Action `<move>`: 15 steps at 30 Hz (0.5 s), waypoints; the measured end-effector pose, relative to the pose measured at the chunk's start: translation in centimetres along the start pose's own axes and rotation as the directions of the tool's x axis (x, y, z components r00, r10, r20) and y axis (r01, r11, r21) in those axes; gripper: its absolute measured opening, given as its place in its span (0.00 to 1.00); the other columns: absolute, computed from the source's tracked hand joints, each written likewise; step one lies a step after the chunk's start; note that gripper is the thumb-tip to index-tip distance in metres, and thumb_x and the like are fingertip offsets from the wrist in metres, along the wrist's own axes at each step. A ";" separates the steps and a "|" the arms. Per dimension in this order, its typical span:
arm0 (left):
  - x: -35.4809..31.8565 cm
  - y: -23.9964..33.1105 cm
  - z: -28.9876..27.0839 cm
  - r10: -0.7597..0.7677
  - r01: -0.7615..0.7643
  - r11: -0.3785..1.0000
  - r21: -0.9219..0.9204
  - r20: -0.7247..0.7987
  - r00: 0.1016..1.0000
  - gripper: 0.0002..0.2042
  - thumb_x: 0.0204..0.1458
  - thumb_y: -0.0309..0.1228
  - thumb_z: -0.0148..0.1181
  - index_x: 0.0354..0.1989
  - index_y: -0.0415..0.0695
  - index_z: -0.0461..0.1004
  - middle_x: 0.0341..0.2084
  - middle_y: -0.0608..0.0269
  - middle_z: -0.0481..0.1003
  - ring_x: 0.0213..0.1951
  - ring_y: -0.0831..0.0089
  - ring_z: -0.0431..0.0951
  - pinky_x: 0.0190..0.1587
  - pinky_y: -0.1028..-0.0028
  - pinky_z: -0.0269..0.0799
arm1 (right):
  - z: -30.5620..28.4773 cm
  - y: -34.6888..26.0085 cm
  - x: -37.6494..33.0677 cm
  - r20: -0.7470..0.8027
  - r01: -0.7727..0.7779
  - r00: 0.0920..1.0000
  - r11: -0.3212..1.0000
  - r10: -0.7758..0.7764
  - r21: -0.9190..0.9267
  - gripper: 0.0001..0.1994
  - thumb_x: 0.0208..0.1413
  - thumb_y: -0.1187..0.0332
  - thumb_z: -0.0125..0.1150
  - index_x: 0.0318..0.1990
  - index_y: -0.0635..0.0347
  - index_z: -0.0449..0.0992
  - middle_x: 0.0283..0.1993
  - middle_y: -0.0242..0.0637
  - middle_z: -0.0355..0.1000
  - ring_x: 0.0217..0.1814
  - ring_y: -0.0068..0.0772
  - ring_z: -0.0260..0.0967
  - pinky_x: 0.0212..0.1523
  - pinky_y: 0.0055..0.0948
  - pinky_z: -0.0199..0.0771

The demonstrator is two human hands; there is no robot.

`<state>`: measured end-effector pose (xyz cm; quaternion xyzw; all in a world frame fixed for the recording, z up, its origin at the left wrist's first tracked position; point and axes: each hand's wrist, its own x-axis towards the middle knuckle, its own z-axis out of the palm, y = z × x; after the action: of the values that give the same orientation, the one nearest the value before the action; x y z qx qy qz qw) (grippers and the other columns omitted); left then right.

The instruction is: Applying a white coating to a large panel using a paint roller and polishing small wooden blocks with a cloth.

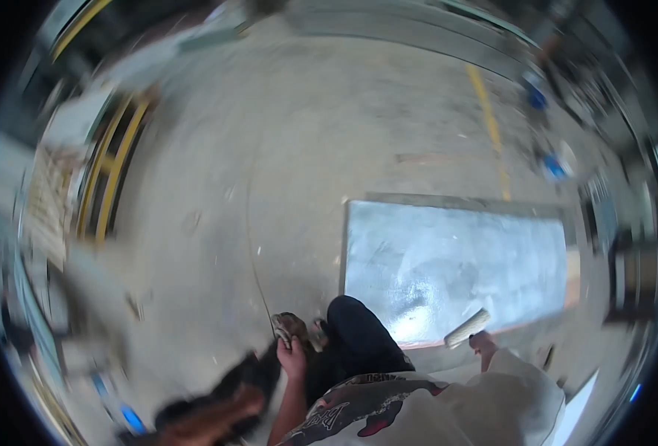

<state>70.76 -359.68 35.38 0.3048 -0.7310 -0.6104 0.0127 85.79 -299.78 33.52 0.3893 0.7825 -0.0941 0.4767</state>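
Note:
At the lower right, my right hand [482, 343] is closed, with a paint roller [467, 329] in its grip. The pale, fuzzy roller is over the near edge of a large flat panel [448, 260] on the floor. A wet, shiny bluish-white coat covers the panel. My left hand [292, 355] is low, left of my dark-trousered knee [362, 331]. Its fingers are curled against a brownish, mottled thing [290, 325] that I cannot make out. Beside that arm is a blurred black and brown furry shape [217, 409], apparently a dog.
Concrete floor [195, 171] spreads ahead, crossed by a yellow line [486, 119] and a thin cord [254, 260]. A yellow-barred frame [109, 167] stands at the left. Blue and white containers [555, 165] are at the far right. Blurred equipment lines the edges.

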 end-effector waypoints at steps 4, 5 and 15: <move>10.9 10.0 6.2 0.139 -0.370 0.861 0.349 0.537 0.832 0.10 0.58 0.31 0.57 0.39 0.36 0.74 0.30 0.47 0.78 0.34 0.58 0.79 0.41 0.62 0.73 | -1.1 -3.9 -3.4 0.019 -0.245 0.963 0.844 0.268 0.477 0.23 0.65 0.52 0.52 0.34 0.66 0.81 0.26 0.43 0.80 0.28 0.38 0.81 0.33 0.38 0.80; 14.8 11.1 7.4 0.140 -0.526 0.746 0.410 0.675 0.724 0.09 0.57 0.30 0.57 0.39 0.36 0.74 0.31 0.44 0.78 0.35 0.53 0.80 0.40 0.61 0.73 | -0.4 -5.5 -3.9 0.051 -0.283 0.950 0.784 0.308 0.552 0.23 0.65 0.52 0.52 0.34 0.66 0.81 0.26 0.43 0.80 0.28 0.38 0.81 0.33 0.38 0.80; 41.2 29.0 22.7 -0.045 -0.790 0.297 0.536 0.835 0.549 0.18 0.57 0.43 0.59 0.45 0.39 0.77 0.40 0.47 0.80 0.40 0.52 0.80 0.44 0.57 0.74 | -14.6 -26.3 4.0 0.217 -0.257 0.909 0.070 0.357 0.964 0.22 0.59 0.54 0.63 0.41 0.70 0.80 0.31 0.46 0.80 0.25 0.37 0.78 0.28 0.38 0.79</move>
<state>15.94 -356.60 41.12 -0.2136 -0.9230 -0.1578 -0.2786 56.62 -307.95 32.06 0.7617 0.4469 -0.4613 0.0851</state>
